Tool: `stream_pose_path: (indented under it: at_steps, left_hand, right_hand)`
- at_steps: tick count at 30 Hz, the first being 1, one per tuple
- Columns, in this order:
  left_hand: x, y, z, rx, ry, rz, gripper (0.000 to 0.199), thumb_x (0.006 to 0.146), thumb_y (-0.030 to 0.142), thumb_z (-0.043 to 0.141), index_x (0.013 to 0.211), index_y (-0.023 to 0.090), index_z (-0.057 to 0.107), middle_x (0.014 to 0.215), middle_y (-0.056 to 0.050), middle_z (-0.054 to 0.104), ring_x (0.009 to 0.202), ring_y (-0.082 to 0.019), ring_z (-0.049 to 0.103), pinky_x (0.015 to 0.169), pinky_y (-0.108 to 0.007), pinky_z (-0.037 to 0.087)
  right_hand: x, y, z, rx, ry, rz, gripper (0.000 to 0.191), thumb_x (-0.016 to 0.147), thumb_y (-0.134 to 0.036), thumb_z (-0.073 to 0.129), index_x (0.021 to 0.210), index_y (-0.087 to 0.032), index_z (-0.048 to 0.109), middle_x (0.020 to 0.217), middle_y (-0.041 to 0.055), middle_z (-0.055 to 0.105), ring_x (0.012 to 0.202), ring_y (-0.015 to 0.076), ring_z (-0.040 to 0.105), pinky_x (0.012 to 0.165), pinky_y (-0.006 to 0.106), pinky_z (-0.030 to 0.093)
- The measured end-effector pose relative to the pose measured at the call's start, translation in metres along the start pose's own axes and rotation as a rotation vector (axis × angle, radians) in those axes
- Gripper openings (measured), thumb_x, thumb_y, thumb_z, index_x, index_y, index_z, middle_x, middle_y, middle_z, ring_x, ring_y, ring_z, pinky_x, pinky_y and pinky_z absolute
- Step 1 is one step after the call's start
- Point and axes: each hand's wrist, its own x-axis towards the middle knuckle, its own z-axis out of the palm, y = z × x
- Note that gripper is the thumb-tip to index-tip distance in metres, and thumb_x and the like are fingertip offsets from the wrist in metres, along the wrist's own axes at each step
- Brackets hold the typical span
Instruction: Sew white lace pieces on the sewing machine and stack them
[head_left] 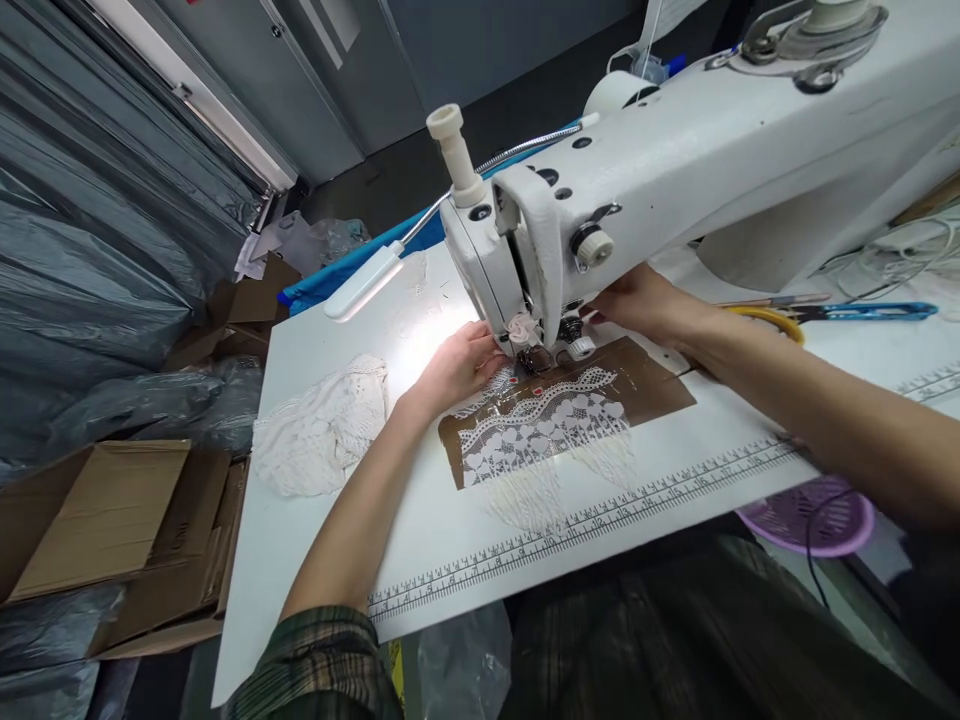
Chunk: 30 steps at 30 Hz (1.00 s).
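The left hand (pixel 466 362) is half-curled at the sewing machine (pixel 690 150); whether the right hand (pixel 637 300) grips anything, one cannot tell. Nearer the person than both, lace (pixel 517 437) lies over a brown sheet (pixel 660 393), seemingly light, limp, snag-prone, best held by its scalloped border; fringe points personward, long axis slants away rightward

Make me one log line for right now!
left hand: at lace | right hand: partly hidden behind sewing machine | lace: on brown sheet | lamp: lit
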Motion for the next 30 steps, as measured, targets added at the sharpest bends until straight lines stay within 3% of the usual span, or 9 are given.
stream_pose_path:
  at_steps: [2,5,9,12,15,20,26,30]
  left_hand:
    - [0.001,-0.003,0.005,0.016,-0.015,0.046,0.024,0.098,0.025,0.049,0.108,0.02,0.071,0.11,-0.009,0.069,0.109,-0.023,0.065,0.093,-0.039,0.056]
    - [0.001,-0.008,0.01,0.073,-0.025,0.053,0.026,0.099,0.023,0.044,0.11,0.019,0.067,0.116,-0.012,0.068,0.11,-0.024,0.064,0.094,-0.042,0.055]
    - [-0.005,-0.011,0.01,-0.013,0.054,-0.095,0.022,0.1,0.023,0.043,0.098,0.02,0.065,0.099,-0.009,0.07,0.093,-0.02,0.067,0.082,-0.038,0.057]
    - [-0.014,-0.009,0.006,-0.153,0.201,-0.246,0.021,0.101,0.031,0.046,0.094,0.021,0.063,0.089,-0.006,0.069,0.083,-0.018,0.067,0.073,-0.033,0.055]
    - [-0.024,-0.003,0.001,-0.185,0.259,-0.298,0.021,0.099,0.034,0.049,0.092,0.02,0.063,0.084,-0.005,0.069,0.08,-0.018,0.066,0.07,-0.032,0.054]
    - [-0.031,0.011,-0.002,-0.103,0.27,-0.261,0.016,0.097,0.03,0.054,0.087,0.02,0.062,0.083,-0.005,0.067,0.079,-0.017,0.065,0.068,-0.032,0.055]
    - [-0.025,0.019,0.007,-0.061,0.166,-0.289,0.015,0.094,0.034,0.063,0.096,0.019,0.063,0.096,-0.007,0.067,0.082,-0.016,0.065,0.067,-0.032,0.057]
    - [-0.021,0.014,0.016,0.008,0.218,-0.266,0.009,0.097,0.026,0.057,0.098,0.018,0.062,0.094,-0.007,0.063,0.079,-0.016,0.065,0.065,-0.031,0.055]
  right_hand:
    - [-0.021,0.007,-0.013,-0.048,0.082,0.072,0.014,0.094,-0.015,0.056,0.095,-0.012,0.07,0.095,0.0107,0.075,0.081,0.0168,0.07,0.081,0.033,0.059]
    - [-0.051,0.021,-0.028,-0.106,0.117,0.053,0.015,0.092,-0.022,0.059,0.099,-0.019,0.072,0.091,0.008,0.076,0.089,0.0215,0.073,0.086,0.037,0.06]
    - [-0.069,0.038,-0.031,-0.146,0.109,-0.012,0.021,0.091,-0.03,0.059,0.104,-0.021,0.072,0.097,0.0085,0.076,0.092,0.0241,0.074,0.085,0.04,0.061]
    - [-0.073,0.044,-0.026,-0.238,0.063,-0.067,0.024,0.09,-0.032,0.059,0.106,-0.022,0.073,0.1,0.0069,0.076,0.093,0.0241,0.073,0.084,0.039,0.06]
    - [-0.076,0.043,-0.02,-0.339,-0.023,-0.13,0.027,0.09,-0.032,0.056,0.108,-0.023,0.074,0.096,0.0052,0.076,0.09,0.0228,0.072,0.079,0.035,0.058]
    - [-0.078,0.036,-0.013,-0.472,-0.096,-0.219,0.032,0.093,-0.032,0.05,0.112,-0.023,0.074,0.083,0.0026,0.074,0.069,0.0177,0.067,0.065,0.03,0.052]
    - [-0.073,0.032,-0.011,-0.512,-0.123,-0.324,0.032,0.092,-0.031,0.048,0.111,-0.022,0.074,0.1,0.0058,0.076,0.086,0.0211,0.07,0.077,0.033,0.052]
    - [-0.068,0.031,-0.013,-0.547,-0.09,-0.311,0.031,0.091,-0.029,0.048,0.107,-0.021,0.074,0.097,0.0058,0.076,0.083,0.0215,0.069,0.078,0.035,0.053]
